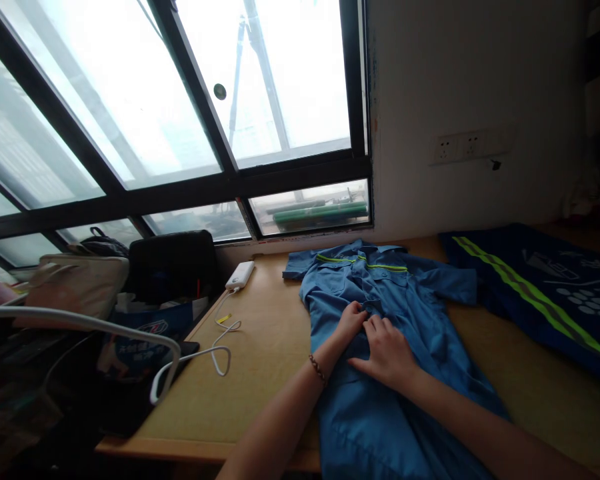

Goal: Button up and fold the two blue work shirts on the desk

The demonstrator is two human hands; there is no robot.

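A blue short-sleeved shirt (pixel 405 380) lies front up on the table, its collar towards the wall. Thin yellow-green stripes cross its chest above the pocket flaps. At the middle of the front opening, my left hand (pixel 351 321) pinches the raised placket edge; a beaded bracelet circles that wrist. Close beside it, my right hand (pixel 391 350) has bent fingers on the same edge, with its thumb spread lower over the cloth. The fingertips of both hands nearly meet, and they hide any button between them.
Right of the shirt lies a dark blue garment (pixel 540 287) with a reflective stripe. A white power bank (pixel 241 275) with a white cable (pixel 220 348) rests on the wooden table (pixel 265 360). Bags (pixel 80 287) stand left of the table; a window and wall sockets (pixel 460 145) are behind.
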